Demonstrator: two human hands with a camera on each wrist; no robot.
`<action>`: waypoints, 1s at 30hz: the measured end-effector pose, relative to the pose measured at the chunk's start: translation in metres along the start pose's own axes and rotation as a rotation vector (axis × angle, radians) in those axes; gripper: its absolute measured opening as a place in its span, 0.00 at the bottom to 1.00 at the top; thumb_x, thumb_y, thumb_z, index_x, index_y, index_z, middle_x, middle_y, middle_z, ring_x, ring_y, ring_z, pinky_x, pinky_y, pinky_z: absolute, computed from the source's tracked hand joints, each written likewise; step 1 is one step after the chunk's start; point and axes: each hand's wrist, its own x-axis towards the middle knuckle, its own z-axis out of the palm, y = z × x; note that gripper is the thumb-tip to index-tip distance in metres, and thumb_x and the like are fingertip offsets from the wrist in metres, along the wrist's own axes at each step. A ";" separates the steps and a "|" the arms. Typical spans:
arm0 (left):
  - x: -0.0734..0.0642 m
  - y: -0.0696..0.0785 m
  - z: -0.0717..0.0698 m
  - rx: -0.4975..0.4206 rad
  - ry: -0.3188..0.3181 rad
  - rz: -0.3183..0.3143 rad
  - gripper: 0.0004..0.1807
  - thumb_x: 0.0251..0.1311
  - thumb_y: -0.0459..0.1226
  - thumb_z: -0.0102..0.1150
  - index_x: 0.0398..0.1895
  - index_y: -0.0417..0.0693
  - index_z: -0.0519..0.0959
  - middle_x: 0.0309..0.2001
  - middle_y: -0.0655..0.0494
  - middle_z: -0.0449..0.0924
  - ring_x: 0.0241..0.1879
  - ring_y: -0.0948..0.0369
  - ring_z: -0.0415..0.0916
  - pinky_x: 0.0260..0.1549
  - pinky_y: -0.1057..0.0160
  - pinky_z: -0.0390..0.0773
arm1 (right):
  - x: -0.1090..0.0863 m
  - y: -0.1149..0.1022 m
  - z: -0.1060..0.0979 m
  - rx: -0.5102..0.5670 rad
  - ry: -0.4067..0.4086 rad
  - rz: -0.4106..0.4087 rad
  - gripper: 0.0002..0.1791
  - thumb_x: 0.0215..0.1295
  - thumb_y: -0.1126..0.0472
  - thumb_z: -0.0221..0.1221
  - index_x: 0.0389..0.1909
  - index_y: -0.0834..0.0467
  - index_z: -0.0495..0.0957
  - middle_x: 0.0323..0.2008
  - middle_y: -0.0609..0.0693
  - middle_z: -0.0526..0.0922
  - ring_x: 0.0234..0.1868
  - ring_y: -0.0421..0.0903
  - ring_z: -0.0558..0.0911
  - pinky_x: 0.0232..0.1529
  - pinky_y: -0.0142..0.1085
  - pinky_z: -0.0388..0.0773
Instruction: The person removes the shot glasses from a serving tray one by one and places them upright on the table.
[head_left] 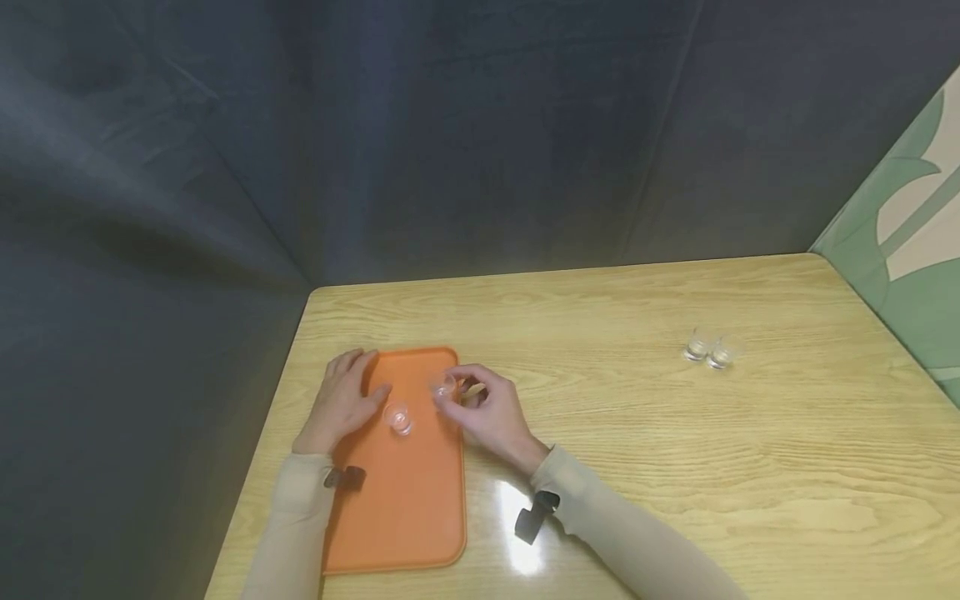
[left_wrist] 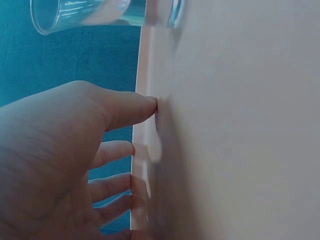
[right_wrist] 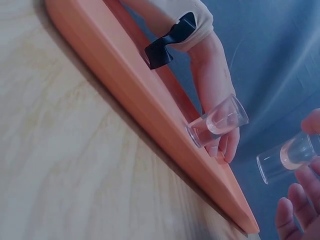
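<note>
An orange tray [head_left: 397,508] lies on the wooden table, and a small clear glass [head_left: 400,419] stands on it near the far end. My left hand [head_left: 341,404] rests at the tray's left edge. Its thumb [left_wrist: 132,107] touches the tray in the left wrist view, the other fingers spread loosely along the rim. With thumb and fingertips my right hand [head_left: 491,417] pinches a second small glass [right_wrist: 272,165] by the tray's right edge. In the right wrist view this held glass is tilted and apart from the standing one [right_wrist: 215,120].
Two more small glasses, one on the left [head_left: 697,345] and one on the right [head_left: 721,355], stand side by side toward the table's far right. Dark curtains [head_left: 487,150] border the table behind and at left. A green-patterned panel [head_left: 918,217] stands at right.
</note>
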 end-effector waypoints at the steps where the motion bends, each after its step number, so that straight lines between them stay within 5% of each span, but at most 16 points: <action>1: 0.000 0.000 0.000 0.000 0.000 0.001 0.38 0.73 0.46 0.61 0.80 0.40 0.64 0.80 0.31 0.57 0.81 0.34 0.50 0.77 0.30 0.59 | 0.000 -0.001 -0.001 0.007 0.004 0.004 0.20 0.61 0.59 0.75 0.53 0.61 0.87 0.42 0.53 0.87 0.27 0.45 0.79 0.27 0.26 0.75; 5: 0.000 0.000 0.000 -0.001 -0.001 0.002 0.38 0.73 0.46 0.61 0.81 0.40 0.64 0.80 0.31 0.57 0.81 0.34 0.50 0.77 0.30 0.59 | -0.001 0.001 -0.004 0.032 0.005 0.020 0.21 0.61 0.60 0.75 0.54 0.61 0.86 0.47 0.54 0.89 0.38 0.53 0.87 0.35 0.31 0.84; 9: 0.000 0.000 -0.001 0.000 0.000 0.000 0.38 0.73 0.46 0.61 0.81 0.40 0.64 0.80 0.31 0.57 0.81 0.34 0.50 0.77 0.30 0.59 | -0.002 0.001 -0.006 0.030 0.006 0.019 0.20 0.62 0.60 0.75 0.54 0.61 0.86 0.50 0.51 0.90 0.48 0.51 0.87 0.41 0.35 0.87; 30: -0.001 0.002 -0.002 -0.009 -0.002 -0.006 0.38 0.73 0.46 0.61 0.81 0.40 0.64 0.80 0.32 0.57 0.81 0.34 0.49 0.77 0.30 0.59 | -0.009 0.002 -0.053 -0.005 0.087 -0.015 0.19 0.60 0.65 0.76 0.52 0.63 0.86 0.44 0.57 0.88 0.45 0.56 0.86 0.41 0.36 0.89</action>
